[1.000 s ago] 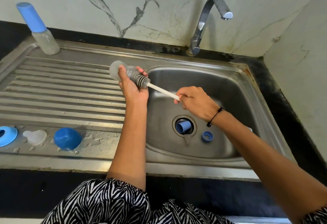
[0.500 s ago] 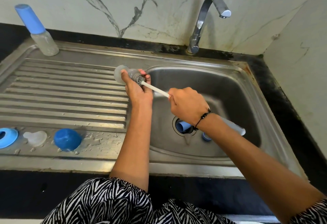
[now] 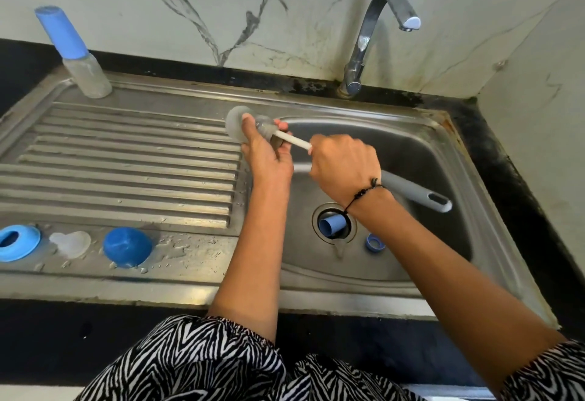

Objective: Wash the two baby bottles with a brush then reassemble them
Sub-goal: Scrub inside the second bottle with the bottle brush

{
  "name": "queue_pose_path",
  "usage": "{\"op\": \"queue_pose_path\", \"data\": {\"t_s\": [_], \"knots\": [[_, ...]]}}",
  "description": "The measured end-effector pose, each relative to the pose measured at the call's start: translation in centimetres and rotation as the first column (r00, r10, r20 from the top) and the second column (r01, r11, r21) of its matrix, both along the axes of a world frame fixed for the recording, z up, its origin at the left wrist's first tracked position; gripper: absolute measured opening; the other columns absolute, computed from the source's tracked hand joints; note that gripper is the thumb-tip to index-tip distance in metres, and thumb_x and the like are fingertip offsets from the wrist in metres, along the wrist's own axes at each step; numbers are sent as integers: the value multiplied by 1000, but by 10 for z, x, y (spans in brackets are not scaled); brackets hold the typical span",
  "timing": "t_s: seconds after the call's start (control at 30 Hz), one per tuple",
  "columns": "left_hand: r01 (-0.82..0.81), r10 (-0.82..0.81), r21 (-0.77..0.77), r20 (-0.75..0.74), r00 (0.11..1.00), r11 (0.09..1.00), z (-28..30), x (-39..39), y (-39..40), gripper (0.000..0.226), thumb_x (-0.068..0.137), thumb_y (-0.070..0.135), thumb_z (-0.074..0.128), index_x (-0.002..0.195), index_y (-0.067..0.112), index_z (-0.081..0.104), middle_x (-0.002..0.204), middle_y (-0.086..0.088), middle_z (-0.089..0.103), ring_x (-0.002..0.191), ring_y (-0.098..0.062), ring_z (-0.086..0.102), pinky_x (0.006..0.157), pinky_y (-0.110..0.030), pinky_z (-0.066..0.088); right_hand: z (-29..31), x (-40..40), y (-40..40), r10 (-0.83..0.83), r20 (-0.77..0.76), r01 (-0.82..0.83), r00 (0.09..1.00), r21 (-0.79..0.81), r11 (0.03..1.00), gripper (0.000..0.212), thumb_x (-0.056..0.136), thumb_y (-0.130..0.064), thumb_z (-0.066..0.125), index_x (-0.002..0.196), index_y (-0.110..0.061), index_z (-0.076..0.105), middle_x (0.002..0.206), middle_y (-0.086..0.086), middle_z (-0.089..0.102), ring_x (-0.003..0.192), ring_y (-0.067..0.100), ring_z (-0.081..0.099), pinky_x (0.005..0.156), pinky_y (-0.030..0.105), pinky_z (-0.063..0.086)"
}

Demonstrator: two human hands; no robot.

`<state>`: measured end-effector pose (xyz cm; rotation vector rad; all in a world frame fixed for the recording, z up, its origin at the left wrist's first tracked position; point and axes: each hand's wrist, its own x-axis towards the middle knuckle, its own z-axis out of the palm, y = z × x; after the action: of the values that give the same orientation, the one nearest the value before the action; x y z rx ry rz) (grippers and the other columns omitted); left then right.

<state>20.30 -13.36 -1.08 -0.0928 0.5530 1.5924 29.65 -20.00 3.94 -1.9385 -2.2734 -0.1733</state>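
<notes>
**Steel sink under a marbled wall**

A stainless sink (image 3: 449, 159) with a ribbed drainboard (image 3: 126, 159) is set into a dark desk (image 3: 519, 179). A curved chrome tap (image 3: 373, 30) rises behind the basin, its spout over the bowl. White marbled tiles (image 3: 190, 4) with dark veins line the wall. Water droplets (image 3: 186, 250) lie on the sink's front ledge.

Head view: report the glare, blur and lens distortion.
Head view: wide-angle lens bows the sink edges; daylight glare streaks the drainboard ribs and faucet; slight motion blur on the brush handle behind the right hand; otherwise sharp.
</notes>
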Motion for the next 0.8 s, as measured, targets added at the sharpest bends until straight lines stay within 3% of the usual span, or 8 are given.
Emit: {"op": "queue_pose_path", "data": {"t_s": [0.17,0.23,0.3,0.37,0.47,0.6,0.7,0.8], "knots": [[40,-40,3,-34,999,999,-8,-6,2,31,95,40,50,105,11,47,64,-5,54,45,-12,54,46,-22,46,-3,2,-7,-28,-167,-12,986,-237,972,21,93,-19,40,100,-15,60,82,7,53,81,34,57,63,34,39],[27,-28,-24,-68,997,999,-10,-5,1,32,95,40,51,109,11,46,63,-6,54,44,-12,54,46,-23,46,-7,4,-13,4,-41,-8,999,-111,994,14,91,-16,48,94,-11,60,74,5,50,69,33,55,55,32,33],[17,-22,-59,-89,996,998,-11,-5,1,33,95,37,52,113,12,45,64,-7,54,44,-12,53,45,-23,44,-12,2,-21,67,121,-79,990,94,993,6,72,-7,65,71,-8,59,57,5,52,45,29,50,43,24,20],[14,-22,-82,-90,996,997,-11,-6,2,32,95,36,52,115,12,42,62,-7,52,42,-12,51,42,-22,42,-15,2,-27,83,190,-128,978,241,962,8,63,-3,57,57,-9,55,48,4,50,34,24,45,40,19,15],[13,-20,-98,-77,997,995,-13,-8,4,37,95,37,53,119,12,42,66,-8,53,41,-13,52,41,-21,41,-20,8,-29,113,231,-185,966,317,930,22,68,-1,36,59,-10,54,50,4,49,39,22,44,41,22,19],[25,-30,-105,-43,999,994,-16,-11,5,51,93,40,55,131,9,41,73,-8,54,48,-14,55,42,-22,45,-21,20,-26,104,235,-197,966,416,888,29,76,5,32,65,-9,54,54,4,47,48,22,43,45,27,24],[15,-18,-114,-27,999,993,-21,-18,7,62,91,43,56,140,12,35,77,-8,54,68,-14,62,46,-24,51,-20,28,-23,84,217,-175,973,447,877,33,74,8,28,67,-9,54,56,5,47,52,24,44,49,29,27],[30,-31,-72,-5,1000,997,-22,-16,10,62,90,42,59,138,8,35,78,-10,55,57,-17,58,49,-26,52,-19,26,-20,78,183,-147,980,399,905,27,68,3,30,65,-9,54,53,6,48,48,26,46,47,27,26]]}}
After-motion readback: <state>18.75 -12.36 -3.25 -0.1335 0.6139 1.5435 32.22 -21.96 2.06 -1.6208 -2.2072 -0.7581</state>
